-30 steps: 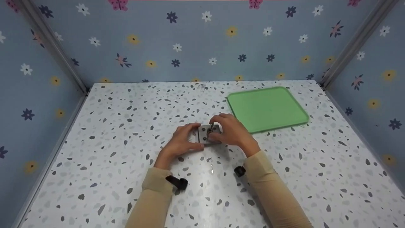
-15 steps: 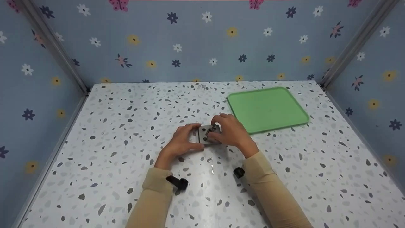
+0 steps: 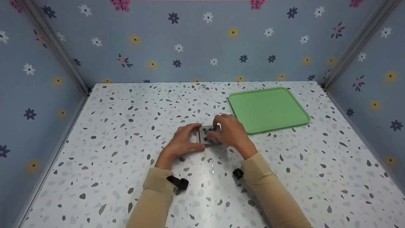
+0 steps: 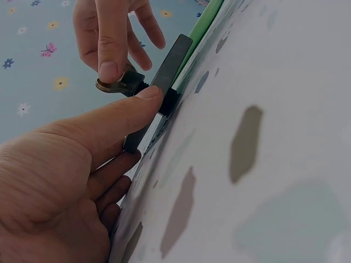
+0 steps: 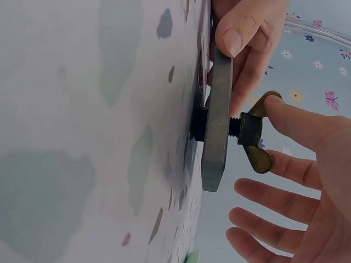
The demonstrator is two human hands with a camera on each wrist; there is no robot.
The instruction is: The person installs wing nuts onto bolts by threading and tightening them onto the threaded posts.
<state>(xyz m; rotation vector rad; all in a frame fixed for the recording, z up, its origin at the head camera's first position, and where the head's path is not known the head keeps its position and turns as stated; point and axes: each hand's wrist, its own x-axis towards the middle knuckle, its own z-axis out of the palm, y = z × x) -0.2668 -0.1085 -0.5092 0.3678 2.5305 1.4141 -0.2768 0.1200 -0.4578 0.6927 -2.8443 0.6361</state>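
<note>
In the head view, a small grey metal plate (image 3: 202,136) with several holes is held just in front of me over the table. My left hand (image 3: 181,141) grips its left side, thumb at the near edge and fingers at the far one. A black bolt (image 5: 235,127) passes through the plate, and its dark head (image 5: 198,124) faces the tabletop. On the threaded end sits a brass-coloured wing nut (image 5: 250,129), a short gap away from the plate. My right hand (image 3: 233,132) pinches the wings between thumb and index finger; its other fingers stretch out free.
A green tray (image 3: 269,110) lies at the back right, close beyond my right hand. Speckled white tabletop (image 3: 142,107) spreads around the hands. Blue flowered panels (image 3: 202,41) stand at the back and both sides.
My right thumb and index finger have turned the wing nut a little, and the right wrist has shifted slightly. The left hand and the plate stay in place.
</note>
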